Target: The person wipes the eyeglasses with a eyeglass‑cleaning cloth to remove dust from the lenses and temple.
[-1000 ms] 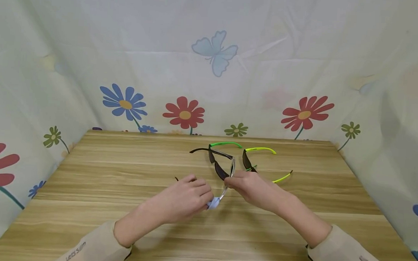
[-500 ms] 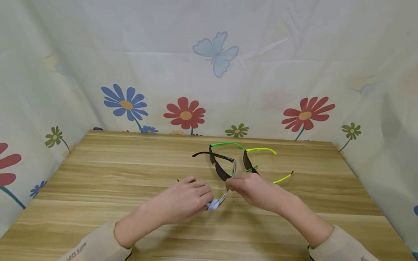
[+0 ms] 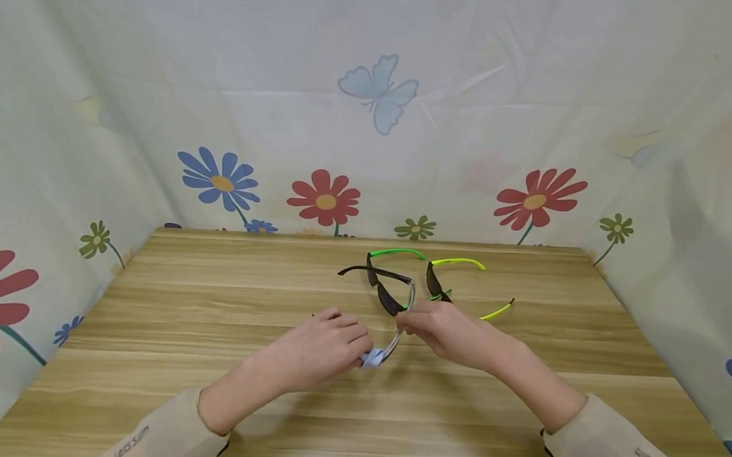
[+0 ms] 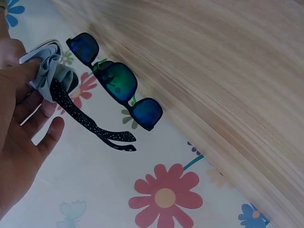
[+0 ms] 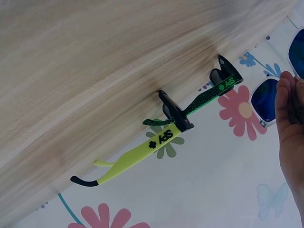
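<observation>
A pair of sunglasses with a clear front frame (image 3: 392, 343), blue mirrored lenses (image 5: 264, 100) and black speckled temples (image 4: 76, 111) is held up over the table between both hands. My right hand (image 3: 454, 332) pinches the frame near its middle, thumb and fingers together. At the near lens, my left hand (image 3: 325, 350) grips a pale blue cloth (image 4: 47, 66) folded around that end of the frame. The cloth covers most of the near lens. In the head view, the far black temple (image 3: 373, 271) points left, while the left hand mostly hides the near one.
Behind the held pair stand green-templed sunglasses (image 3: 390, 301), overlapped by it in the head view. To their right are yellow-templed sunglasses (image 3: 434, 282), partly behind the right hand. The wooden table (image 3: 215, 269) meets a flower-print cloth backdrop (image 3: 272, 113).
The far end of the held sunglasses has dipped slightly toward the person, its black temple shifting a little down and right. Both hands keep their hold, nearly still.
</observation>
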Demonstrator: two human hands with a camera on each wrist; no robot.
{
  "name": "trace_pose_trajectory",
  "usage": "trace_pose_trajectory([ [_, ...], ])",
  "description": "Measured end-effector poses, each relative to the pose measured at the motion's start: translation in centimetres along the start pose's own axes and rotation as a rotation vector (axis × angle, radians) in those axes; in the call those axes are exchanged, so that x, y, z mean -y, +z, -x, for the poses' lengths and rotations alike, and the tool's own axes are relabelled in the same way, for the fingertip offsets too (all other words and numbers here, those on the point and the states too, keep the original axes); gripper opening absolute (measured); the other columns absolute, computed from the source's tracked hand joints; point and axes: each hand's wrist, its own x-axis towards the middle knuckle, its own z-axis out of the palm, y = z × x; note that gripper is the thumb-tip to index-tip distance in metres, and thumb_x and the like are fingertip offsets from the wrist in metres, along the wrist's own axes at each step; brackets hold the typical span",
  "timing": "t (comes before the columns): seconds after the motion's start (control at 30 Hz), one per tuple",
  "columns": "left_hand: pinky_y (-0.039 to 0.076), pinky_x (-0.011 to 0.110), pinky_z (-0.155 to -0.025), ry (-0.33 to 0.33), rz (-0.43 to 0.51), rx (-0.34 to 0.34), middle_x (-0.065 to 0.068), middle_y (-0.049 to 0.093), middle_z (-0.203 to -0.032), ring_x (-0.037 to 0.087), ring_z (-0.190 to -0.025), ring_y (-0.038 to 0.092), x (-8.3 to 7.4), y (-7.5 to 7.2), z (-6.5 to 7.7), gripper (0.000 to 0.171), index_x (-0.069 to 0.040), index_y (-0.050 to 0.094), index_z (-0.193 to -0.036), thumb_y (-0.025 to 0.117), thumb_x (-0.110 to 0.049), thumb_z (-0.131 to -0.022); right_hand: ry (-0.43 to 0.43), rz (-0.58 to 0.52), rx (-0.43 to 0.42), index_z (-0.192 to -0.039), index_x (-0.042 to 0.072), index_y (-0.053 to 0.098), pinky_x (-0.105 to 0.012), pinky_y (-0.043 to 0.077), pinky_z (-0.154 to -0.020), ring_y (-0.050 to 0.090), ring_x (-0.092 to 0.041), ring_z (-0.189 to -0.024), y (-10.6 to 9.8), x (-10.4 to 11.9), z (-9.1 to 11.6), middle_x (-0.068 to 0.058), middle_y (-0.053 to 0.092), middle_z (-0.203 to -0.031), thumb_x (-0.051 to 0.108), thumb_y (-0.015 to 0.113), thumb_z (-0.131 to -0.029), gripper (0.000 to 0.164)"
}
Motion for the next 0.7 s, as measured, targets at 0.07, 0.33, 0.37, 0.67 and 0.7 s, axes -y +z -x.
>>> trace_pose_trajectory([
  [0.07, 0.046, 0.034, -0.085, 0.001, -0.008, -0.001, -0.004, 0.068, -0.109, 0.015, -0.103, 0.06, 0.03, 0.09, 0.04, 0.017, -0.016, 0.069, -0.113, 0.069, -0.027, -0.1, 0.004, 0.002, 0.004, -0.108, 0.005, 0.07, -0.019, 0.052, -0.071, 0.06, -0.005, -0.085, -0.04, 0.05, 0.08, 0.003, 0.065, -0.094, -0.007, 0.07, -0.093, 0.018],
  [0.33, 0.046, 0.033, -0.084, -0.005, -0.01, 0.011, -0.004, 0.068, -0.108, 0.016, -0.103, 0.061, 0.2, 0.31, 0.36, 0.017, -0.016, 0.069, -0.113, 0.07, -0.027, -0.1, 0.014, 0.012, 0.015, -0.111, 0.004, 0.069, -0.022, 0.054, -0.074, 0.063, -0.007, -0.089, -0.08, 0.1, 0.31, 0.001, 0.068, -0.099, -0.006, 0.069, -0.094, 0.02],
  [0.37, 0.046, 0.033, -0.084, -0.008, -0.003, 0.013, -0.003, 0.068, -0.108, 0.016, -0.103, 0.061, 0.24, 0.29, 0.41, 0.017, -0.016, 0.069, -0.113, 0.07, -0.027, -0.1, 0.016, 0.01, 0.015, -0.112, 0.004, 0.069, -0.022, 0.054, -0.075, 0.064, -0.008, -0.09, -0.09, 0.1, 0.33, -0.001, 0.068, -0.1, -0.005, 0.068, -0.095, 0.019],
  [0.67, 0.046, 0.032, -0.083, -0.013, 0.017, -0.002, -0.004, 0.068, -0.107, 0.016, -0.101, 0.06, 0.58, 0.22, 0.83, 0.017, -0.016, 0.069, -0.112, 0.071, -0.027, -0.099, 0.009, 0.004, -0.001, -0.115, 0.003, 0.069, -0.021, 0.053, -0.075, 0.064, -0.008, -0.092, -0.11, 0.08, 0.38, -0.002, 0.069, -0.102, -0.004, 0.066, -0.097, 0.019],
  [0.7, 0.046, 0.032, -0.083, -0.014, 0.02, -0.004, -0.004, 0.068, -0.107, 0.016, -0.102, 0.061, 0.62, 0.23, 0.88, 0.017, -0.016, 0.069, -0.112, 0.071, -0.027, -0.099, 0.007, 0.009, -0.004, -0.114, 0.003, 0.069, -0.022, 0.053, -0.075, 0.064, -0.008, -0.092, -0.09, 0.08, 0.38, -0.001, 0.069, -0.103, -0.004, 0.067, -0.097, 0.019],
])
